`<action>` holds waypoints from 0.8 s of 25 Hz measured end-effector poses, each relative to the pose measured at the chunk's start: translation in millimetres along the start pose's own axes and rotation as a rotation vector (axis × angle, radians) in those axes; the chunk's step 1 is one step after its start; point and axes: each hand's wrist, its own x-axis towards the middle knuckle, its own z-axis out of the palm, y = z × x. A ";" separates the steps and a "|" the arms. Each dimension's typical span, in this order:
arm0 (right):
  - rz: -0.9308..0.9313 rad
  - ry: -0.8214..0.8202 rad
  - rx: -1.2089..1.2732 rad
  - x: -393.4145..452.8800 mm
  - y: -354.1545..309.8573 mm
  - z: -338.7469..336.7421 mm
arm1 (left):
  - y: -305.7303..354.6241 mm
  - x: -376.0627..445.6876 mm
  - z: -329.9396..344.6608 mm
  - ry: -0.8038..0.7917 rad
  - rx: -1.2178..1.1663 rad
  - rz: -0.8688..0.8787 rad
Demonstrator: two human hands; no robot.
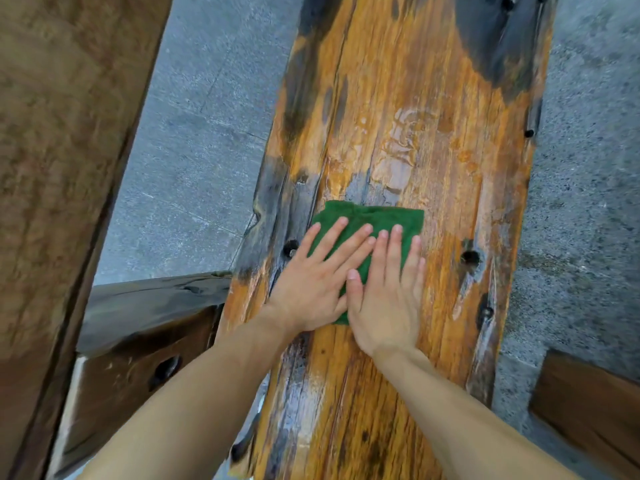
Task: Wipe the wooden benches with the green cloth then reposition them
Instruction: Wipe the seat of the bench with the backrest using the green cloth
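A long orange-brown wooden bench (433,161) with dark stained patches runs from the bottom of the view to the top. A folded green cloth (381,218) lies flat on its middle. My left hand (311,282) and my right hand (388,296) press down on the cloth side by side, palms flat and fingers spread. The near half of the cloth is hidden under the hands. The wood below my hands looks wet and shiny.
A broad brown wooden surface (55,161) fills the left side. A dark wooden piece (138,327) with a hole juts out under the bench at lower left, another (588,410) at lower right. Grey concrete floor (194,147) lies on both sides.
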 end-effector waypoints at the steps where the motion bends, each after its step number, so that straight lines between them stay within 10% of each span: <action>1: -0.047 -0.018 -0.022 4.7 -8.5 -1.2 | -6.7 -7.3 1.0 0.017 -0.006 -0.048; 12: -0.537 -0.222 -0.130 39.7 -49.7 -15.5 | 30.8 -34.4 12.8 0.045 -0.191 -0.953; 20: -0.318 -0.155 -0.112 72.4 18.8 -47.2 | 62.7 48.2 4.1 0.061 -0.208 -0.837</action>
